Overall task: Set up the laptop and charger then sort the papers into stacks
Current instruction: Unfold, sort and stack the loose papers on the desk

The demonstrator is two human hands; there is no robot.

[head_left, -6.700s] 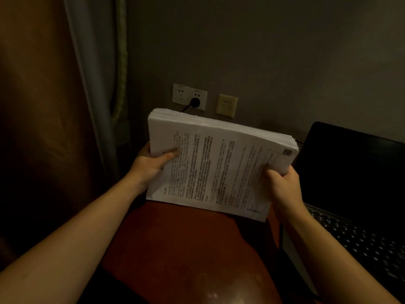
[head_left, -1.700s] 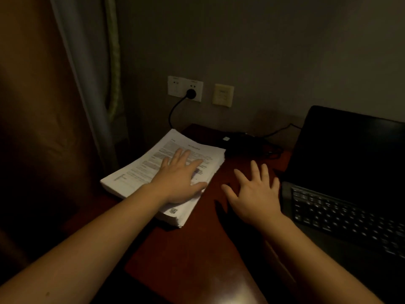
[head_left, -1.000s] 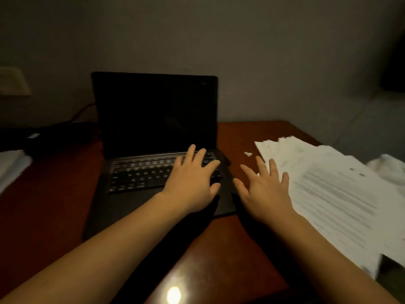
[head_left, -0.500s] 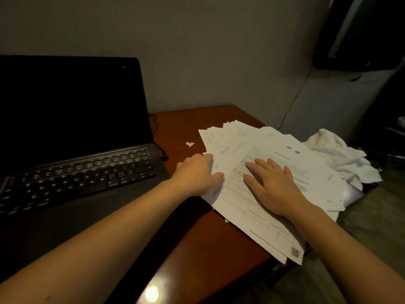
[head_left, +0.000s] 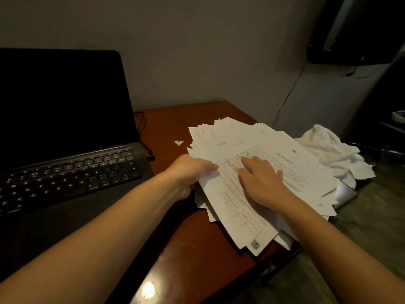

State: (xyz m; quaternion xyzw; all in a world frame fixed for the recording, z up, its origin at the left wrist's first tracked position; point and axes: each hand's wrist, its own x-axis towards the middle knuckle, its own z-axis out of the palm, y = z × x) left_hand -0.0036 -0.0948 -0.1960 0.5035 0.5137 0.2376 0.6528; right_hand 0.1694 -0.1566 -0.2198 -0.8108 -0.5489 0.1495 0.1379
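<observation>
No text legible anywhere. Top sheet of the loose pile of white printed paper sheets (head_left: 258, 172): dense lines of small print, a ruled grid lower down, a small square code mark at its near corner, all too blurred to read. Black keys of the open black laptop (head_left: 65, 172): faint pale legends, mostly indistinct; its screen dark, showing nothing.

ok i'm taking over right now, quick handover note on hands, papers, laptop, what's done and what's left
Left hand: gripping the left edge of the loose paper pile.
Right hand: flat on top of the pile, holding nothing.
Pile: fanned and messy at the desk's right end, overhanging it.
Laptop: open, screen dark, cable at its right side.
Left: square and stack this pile.
</observation>
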